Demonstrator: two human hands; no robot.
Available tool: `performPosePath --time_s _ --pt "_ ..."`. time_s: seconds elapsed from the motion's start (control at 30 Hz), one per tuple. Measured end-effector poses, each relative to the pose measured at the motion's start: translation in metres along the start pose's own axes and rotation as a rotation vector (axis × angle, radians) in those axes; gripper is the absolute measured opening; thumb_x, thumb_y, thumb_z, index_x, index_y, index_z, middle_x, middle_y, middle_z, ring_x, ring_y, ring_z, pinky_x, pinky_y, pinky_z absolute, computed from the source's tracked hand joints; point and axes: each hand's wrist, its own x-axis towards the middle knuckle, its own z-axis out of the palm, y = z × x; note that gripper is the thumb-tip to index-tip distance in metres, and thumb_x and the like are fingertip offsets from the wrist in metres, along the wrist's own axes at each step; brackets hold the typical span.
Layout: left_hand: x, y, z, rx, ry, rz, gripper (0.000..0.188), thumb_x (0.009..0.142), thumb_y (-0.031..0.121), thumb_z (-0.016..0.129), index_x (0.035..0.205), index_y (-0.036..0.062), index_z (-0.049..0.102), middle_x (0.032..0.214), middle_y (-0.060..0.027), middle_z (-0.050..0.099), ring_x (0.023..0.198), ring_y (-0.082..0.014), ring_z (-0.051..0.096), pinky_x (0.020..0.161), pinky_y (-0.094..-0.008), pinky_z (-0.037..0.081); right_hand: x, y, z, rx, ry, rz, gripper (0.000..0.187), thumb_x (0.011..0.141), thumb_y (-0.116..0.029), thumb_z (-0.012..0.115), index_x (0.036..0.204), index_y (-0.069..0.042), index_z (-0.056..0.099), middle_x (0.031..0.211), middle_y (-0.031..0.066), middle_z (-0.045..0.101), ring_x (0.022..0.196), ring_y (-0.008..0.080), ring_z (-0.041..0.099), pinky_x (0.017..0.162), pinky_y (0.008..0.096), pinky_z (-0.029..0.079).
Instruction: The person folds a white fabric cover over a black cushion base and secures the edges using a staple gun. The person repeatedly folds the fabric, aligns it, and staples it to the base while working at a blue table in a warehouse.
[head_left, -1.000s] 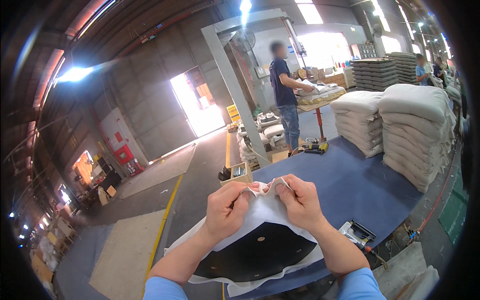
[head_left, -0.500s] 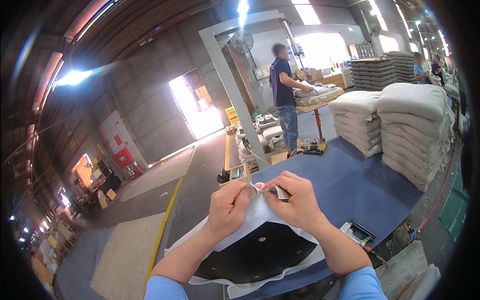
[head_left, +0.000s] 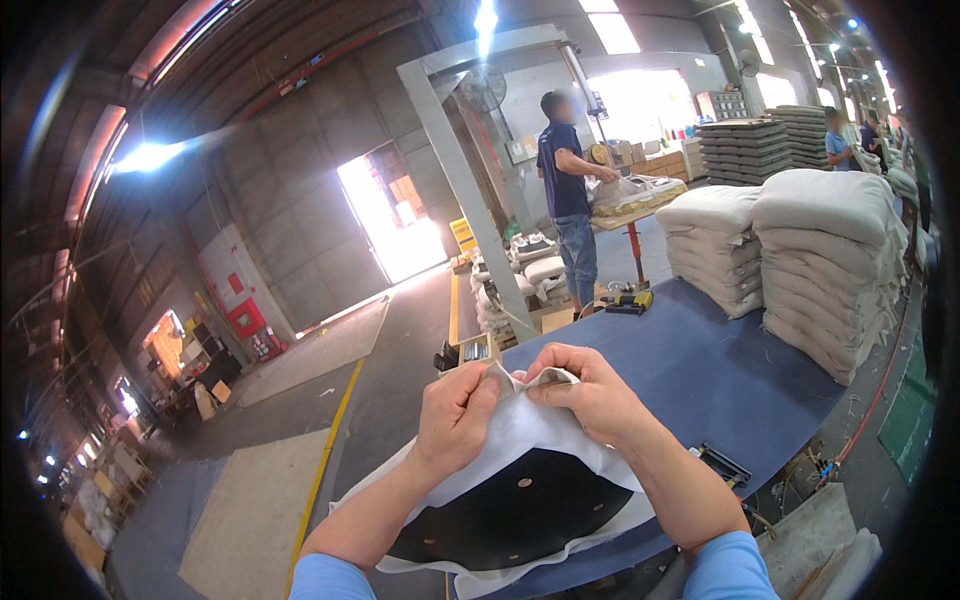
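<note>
In front of me lies a black board (head_left: 500, 510) with a few small round holes, partly wrapped by white fabric (head_left: 515, 425) whose loose edges spread around it. My left hand (head_left: 457, 412) pinches the far edge of this fabric. Close beside it, my right hand (head_left: 583, 395) grips the same edge, with a fold standing up between thumb and fingers. Both hands hold the cloth raised at the far side of the board. Next to my right forearm, a staple gun (head_left: 725, 465) rests on the blue table, partly hidden by the arm.
On the blue tabletop (head_left: 660, 350) stand two stacks of white cushions (head_left: 825, 260) at the right. A yellow-and-black power tool (head_left: 630, 302) lies near the far edge. A small wooden box (head_left: 478, 350) sits beyond my hands. Another person (head_left: 568, 200) works at a farther table.
My right hand has shifted slightly, and its fold of fabric is turned a little more upward. My right forearm covers more of the staple gun. The far person's hands have moved.
</note>
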Motion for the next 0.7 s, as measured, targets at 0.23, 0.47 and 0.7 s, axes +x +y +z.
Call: performPosePath --time_s 0.23,0.47,0.7 --pt "0.002 0.013 0.005 -0.023 0.000 0.104 0.015 0.091 0.000 0.072 0.105 0.0003 0.075 0.092 -0.0046 0.071 0.075 -0.0098 0.060 0.067 -0.0275 0.047 -0.002 -0.002 0.002 -0.021 -0.005 -0.040 0.015 0.093 0.007 0.073 0.104 -0.003 0.072 0.099 0.0031 0.072 0.094 0.0100 0.066 0.086 0.0267 0.051" --pt "0.004 0.021 0.001 0.130 0.004 0.094 0.008 0.088 0.004 0.075 0.095 0.0016 0.075 0.081 -0.0087 0.064 0.068 -0.0186 0.060 0.063 -0.0331 0.047 -0.004 -0.003 0.004 -0.052 -0.015 -0.022 0.013 0.094 0.006 0.073 0.103 -0.003 0.072 0.101 0.0018 0.070 0.096 0.0093 0.062 0.089 0.0268 0.049" --pt "0.006 0.023 -0.007 0.122 -0.075 0.054 0.010 0.093 0.003 0.074 0.102 0.0017 0.079 0.087 -0.0035 0.065 0.073 -0.0086 0.054 0.065 -0.0278 0.041 -0.005 -0.003 0.004 -0.102 -0.028 -0.020 0.014 0.094 0.006 0.072 0.105 -0.003 0.071 0.104 0.0017 0.069 0.098 0.0102 0.061 0.090 0.0274 0.048"
